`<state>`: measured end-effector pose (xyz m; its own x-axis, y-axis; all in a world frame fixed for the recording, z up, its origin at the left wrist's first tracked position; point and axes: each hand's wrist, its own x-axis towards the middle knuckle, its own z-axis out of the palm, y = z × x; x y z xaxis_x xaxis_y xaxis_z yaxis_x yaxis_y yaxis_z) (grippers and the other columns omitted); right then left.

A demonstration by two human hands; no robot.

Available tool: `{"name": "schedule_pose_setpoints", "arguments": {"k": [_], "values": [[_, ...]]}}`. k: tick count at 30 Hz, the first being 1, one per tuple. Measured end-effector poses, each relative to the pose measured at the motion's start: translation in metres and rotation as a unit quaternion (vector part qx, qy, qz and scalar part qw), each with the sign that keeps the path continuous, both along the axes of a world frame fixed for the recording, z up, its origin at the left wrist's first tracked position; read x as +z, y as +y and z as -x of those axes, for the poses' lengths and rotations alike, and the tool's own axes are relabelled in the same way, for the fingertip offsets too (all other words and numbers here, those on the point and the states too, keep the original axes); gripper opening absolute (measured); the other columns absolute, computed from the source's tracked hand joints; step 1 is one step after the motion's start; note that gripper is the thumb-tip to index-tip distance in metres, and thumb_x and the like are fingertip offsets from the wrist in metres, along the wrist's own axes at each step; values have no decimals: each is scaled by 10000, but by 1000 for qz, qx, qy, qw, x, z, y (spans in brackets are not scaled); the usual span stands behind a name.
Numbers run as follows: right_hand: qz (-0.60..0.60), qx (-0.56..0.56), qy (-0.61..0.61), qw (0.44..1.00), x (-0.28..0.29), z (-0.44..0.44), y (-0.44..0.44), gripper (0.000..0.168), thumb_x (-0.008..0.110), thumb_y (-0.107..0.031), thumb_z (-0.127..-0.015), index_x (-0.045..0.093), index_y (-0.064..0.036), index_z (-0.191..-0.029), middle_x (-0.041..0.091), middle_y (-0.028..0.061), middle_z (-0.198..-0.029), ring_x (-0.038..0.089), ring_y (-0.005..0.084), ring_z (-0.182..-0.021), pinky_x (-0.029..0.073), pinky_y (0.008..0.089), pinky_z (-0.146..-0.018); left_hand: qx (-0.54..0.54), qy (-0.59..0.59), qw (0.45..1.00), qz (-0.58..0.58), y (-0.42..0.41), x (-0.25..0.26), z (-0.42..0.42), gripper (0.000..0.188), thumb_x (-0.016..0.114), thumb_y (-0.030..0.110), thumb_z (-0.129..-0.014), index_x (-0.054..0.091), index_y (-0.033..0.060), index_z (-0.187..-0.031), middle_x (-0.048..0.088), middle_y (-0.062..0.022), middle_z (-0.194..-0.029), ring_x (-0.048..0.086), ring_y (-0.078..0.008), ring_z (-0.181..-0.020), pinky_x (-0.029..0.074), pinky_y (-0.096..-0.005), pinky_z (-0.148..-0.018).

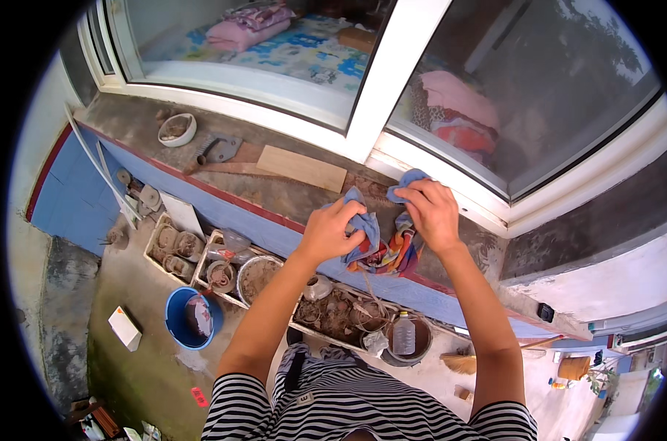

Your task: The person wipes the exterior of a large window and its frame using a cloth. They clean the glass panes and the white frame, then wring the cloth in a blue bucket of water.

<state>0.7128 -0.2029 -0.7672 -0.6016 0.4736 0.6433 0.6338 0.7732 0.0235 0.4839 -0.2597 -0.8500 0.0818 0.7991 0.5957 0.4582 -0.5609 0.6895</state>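
Note:
My left hand (328, 231) grips a bunched blue cloth (365, 225) above the concrete window ledge (245, 190). Between the fingers of my right hand (435, 215) is a blue cloth piece (408, 179), close to the lower rail of the white window frame (380, 157). Whether both hands hold one cloth or two separate ones, I cannot tell. Below and between my hands, a crumpled multicoloured cloth (397, 253) lies over the ledge's front edge. Its upper part is partly hidden by my hands and the blue cloth.
A wooden board (303, 168), a handsaw (201, 160) and a white bowl (177, 130) rest on the ledge to the left. Below stand soil-filled planter boxes (333, 314), a blue bucket (193, 317) and a clear plastic bottle (404, 333). Window glass (477, 99) rises ahead.

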Motion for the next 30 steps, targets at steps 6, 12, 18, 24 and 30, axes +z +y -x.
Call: {"name": "schedule_pose_setpoints", "arguments": {"k": [6, 12, 18, 24, 30], "values": [[44, -140, -5, 989, -31, 74, 50, 398, 831, -134, -667, 584, -152, -978, 606, 23, -930, 614, 226, -890, 429, 368, -726, 32, 34, 998, -40, 9, -21, 2, 342, 732, 176, -671, 613, 126, -987, 636, -85, -913, 621, -306, -633, 512, -405, -587], [7, -178, -20, 984, -43, 86, 60, 440, 847, -122, -645, 552, -161, -968, 541, 36, -933, 583, 240, -897, 404, 384, -753, 28, 51, 997, -53, 9, -19, 4, 356, 739, 191, -654, 615, 133, -982, 634, -80, -908, 619, -320, -654, 513, -413, -596], [-1, -190, -26, 981, -42, 44, 50, 399, 811, -101, -609, 575, -206, -913, 531, 35, -933, 569, 234, -919, 402, 382, -760, 11, 36, 998, -60, 7, -21, 11, 359, 739, 191, -650, 615, 127, -981, 631, -72, -899, 607, -301, -628, 510, -406, -586], [72, -257, 45, 963, -38, -7, 30, 333, 789, -36, -676, 588, -151, -915, 579, 40, -997, 637, 291, -865, 521, 410, -712, 8, 24, 998, -60, 8, -19, 7, 356, 735, 178, -643, 617, 128, -976, 621, -64, -876, 603, -284, -614, 508, -409, -585], [4, -129, -2, 992, -36, 74, 59, 358, 795, -137, -693, 632, -160, -1010, 609, 34, -1069, 610, 264, -959, 529, 380, -787, 10, 64, 998, -27, 9, -17, 3, 328, 742, 195, -662, 628, 146, -966, 631, -52, -883, 634, -285, -686, 526, -404, -611]]}}
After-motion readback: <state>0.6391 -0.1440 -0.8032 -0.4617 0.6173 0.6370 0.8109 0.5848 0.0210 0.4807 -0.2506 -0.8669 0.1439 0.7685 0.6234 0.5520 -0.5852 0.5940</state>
